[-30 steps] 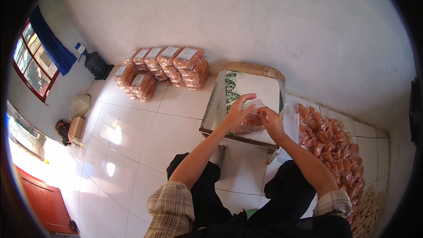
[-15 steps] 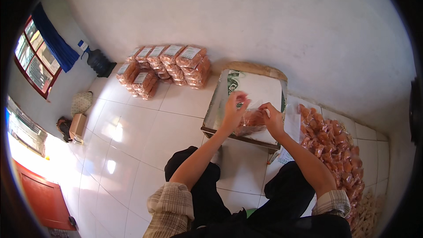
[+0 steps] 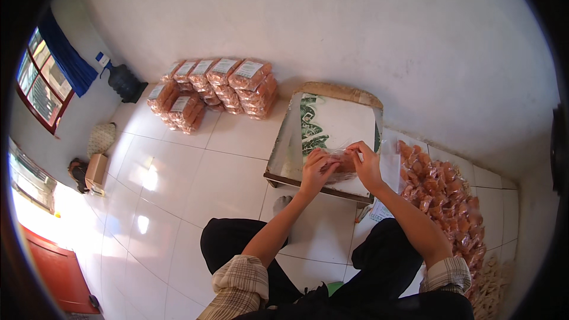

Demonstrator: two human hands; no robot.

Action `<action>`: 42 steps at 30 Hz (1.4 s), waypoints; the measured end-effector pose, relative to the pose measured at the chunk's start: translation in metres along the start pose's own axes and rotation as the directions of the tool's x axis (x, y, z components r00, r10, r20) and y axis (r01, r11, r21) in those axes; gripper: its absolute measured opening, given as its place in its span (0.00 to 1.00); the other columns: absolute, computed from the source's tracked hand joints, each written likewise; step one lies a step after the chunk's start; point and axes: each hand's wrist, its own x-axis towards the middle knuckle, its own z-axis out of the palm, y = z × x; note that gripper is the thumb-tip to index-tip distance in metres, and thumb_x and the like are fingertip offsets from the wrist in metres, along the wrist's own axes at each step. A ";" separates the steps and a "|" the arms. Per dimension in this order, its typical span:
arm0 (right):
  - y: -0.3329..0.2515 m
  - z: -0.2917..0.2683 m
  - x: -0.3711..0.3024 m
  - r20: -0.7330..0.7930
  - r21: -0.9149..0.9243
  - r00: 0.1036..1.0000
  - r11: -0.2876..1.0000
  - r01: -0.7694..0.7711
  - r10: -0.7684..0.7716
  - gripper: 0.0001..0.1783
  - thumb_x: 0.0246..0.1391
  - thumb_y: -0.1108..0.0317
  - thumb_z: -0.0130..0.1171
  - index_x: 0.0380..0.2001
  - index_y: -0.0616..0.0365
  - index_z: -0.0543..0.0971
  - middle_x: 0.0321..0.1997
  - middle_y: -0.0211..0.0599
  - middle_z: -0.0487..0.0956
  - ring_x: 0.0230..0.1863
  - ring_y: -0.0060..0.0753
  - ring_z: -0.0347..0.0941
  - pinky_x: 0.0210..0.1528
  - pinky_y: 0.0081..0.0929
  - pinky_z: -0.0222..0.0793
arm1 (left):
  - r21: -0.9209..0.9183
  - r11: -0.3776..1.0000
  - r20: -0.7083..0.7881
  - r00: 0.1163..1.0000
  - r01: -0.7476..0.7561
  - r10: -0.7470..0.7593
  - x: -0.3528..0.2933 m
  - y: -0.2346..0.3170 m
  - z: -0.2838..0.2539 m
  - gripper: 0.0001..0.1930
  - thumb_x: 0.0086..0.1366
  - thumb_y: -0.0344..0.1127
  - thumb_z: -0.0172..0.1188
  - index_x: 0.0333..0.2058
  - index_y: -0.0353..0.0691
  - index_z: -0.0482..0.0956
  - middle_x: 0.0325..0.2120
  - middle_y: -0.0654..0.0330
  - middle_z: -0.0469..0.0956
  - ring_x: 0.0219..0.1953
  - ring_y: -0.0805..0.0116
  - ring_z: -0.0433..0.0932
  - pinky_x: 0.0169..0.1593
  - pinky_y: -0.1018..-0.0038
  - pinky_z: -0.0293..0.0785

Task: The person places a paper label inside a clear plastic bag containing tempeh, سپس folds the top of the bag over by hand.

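A clear plastic bag with orange-brown contents (image 3: 342, 169) lies on a low table (image 3: 355, 106) with a white top and a green pattern. At the bag's left end, my left hand (image 3: 317, 172) is closed on the plastic with bent fingers. My right hand (image 3: 367, 169) pinches the upper right edge of the same bag between thumb and fingers. What exactly is inside the bag is too blurred to tell.
Many small orange-brown packets (image 3: 438, 201) are heaped on the floor right of the table. Stacked labelled packs (image 3: 249, 83) stand by the wall at the back left. A dark water jug (image 3: 124, 83) and a cardboard box (image 3: 96, 169) are farther left. Clear plastic sheets (image 3: 390, 163) lie beside the table.
My left hand has come down from above the bag onto its left end, its fingers now closing on the plastic. The right hand still grips the bag's edge. My left knee has shifted left.
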 end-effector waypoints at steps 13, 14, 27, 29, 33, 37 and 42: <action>-0.004 -0.007 0.000 0.011 -0.092 0.998 0.993 0.070 -0.070 0.04 0.47 0.80 0.52 0.30 0.63 0.72 0.30 0.42 0.74 0.32 0.42 0.73 0.35 0.31 0.68 | 0.030 0.999 -0.183 0.983 0.011 -0.006 0.017 0.006 0.007 0.15 0.44 0.35 0.67 0.31 0.44 0.71 0.41 0.61 0.69 0.47 0.57 0.64 0.52 0.61 0.53; -0.006 -0.008 -0.001 0.021 -0.095 0.998 0.993 0.063 -0.061 0.05 0.47 0.80 0.53 0.30 0.63 0.72 0.30 0.42 0.74 0.32 0.42 0.73 0.35 0.31 0.68 | 0.023 0.999 -0.208 0.978 0.025 -0.020 0.014 0.005 0.007 0.15 0.44 0.36 0.67 0.30 0.44 0.72 0.41 0.60 0.69 0.46 0.58 0.64 0.52 0.62 0.53; -0.026 0.001 -0.013 -0.190 -0.210 0.980 0.978 0.017 -0.058 0.17 0.40 0.76 0.62 0.37 0.56 0.74 0.45 0.38 0.66 0.43 0.39 0.63 0.48 0.31 0.60 | 0.110 0.983 -0.191 0.973 0.149 -0.126 -0.003 0.015 0.017 0.07 0.49 0.33 0.64 0.27 0.45 0.75 0.24 0.68 0.73 0.34 0.67 0.71 0.46 0.69 0.56; -0.019 0.006 -0.025 -0.253 -0.066 0.965 0.994 -0.086 0.067 0.21 0.38 0.75 0.63 0.40 0.55 0.73 0.45 0.38 0.66 0.44 0.39 0.62 0.49 0.31 0.59 | 0.129 0.981 -0.191 0.974 0.144 -0.118 -0.004 0.017 0.018 0.08 0.49 0.33 0.64 0.28 0.45 0.75 0.25 0.67 0.74 0.35 0.68 0.71 0.46 0.69 0.56; -0.009 0.006 -0.045 -0.233 0.050 0.961 0.989 -0.142 0.150 0.22 0.38 0.75 0.64 0.42 0.58 0.72 0.45 0.41 0.68 0.46 0.41 0.64 0.51 0.30 0.61 | 0.109 0.993 -0.152 0.988 0.039 -0.022 0.001 0.015 0.015 0.08 0.49 0.34 0.64 0.29 0.44 0.76 0.28 0.66 0.76 0.36 0.67 0.73 0.50 0.67 0.59; -0.001 0.003 -0.047 -0.145 -0.108 0.989 0.993 -0.039 0.023 0.21 0.39 0.75 0.64 0.40 0.62 0.72 0.44 0.42 0.70 0.47 0.41 0.67 0.49 0.29 0.65 | 0.085 0.991 0.045 0.994 -0.099 0.096 0.008 0.008 0.001 0.09 0.49 0.33 0.64 0.31 0.43 0.77 0.30 0.63 0.77 0.37 0.66 0.74 0.54 0.63 0.60; 0.002 0.008 -0.043 -0.166 -0.079 0.986 0.996 -0.046 0.032 0.20 0.39 0.75 0.64 0.39 0.62 0.73 0.42 0.42 0.72 0.45 0.41 0.69 0.44 0.30 0.68 | 0.108 0.979 0.100 0.981 -0.174 0.163 0.009 0.005 -0.003 0.10 0.50 0.31 0.63 0.34 0.42 0.77 0.31 0.63 0.77 0.38 0.67 0.74 0.54 0.63 0.60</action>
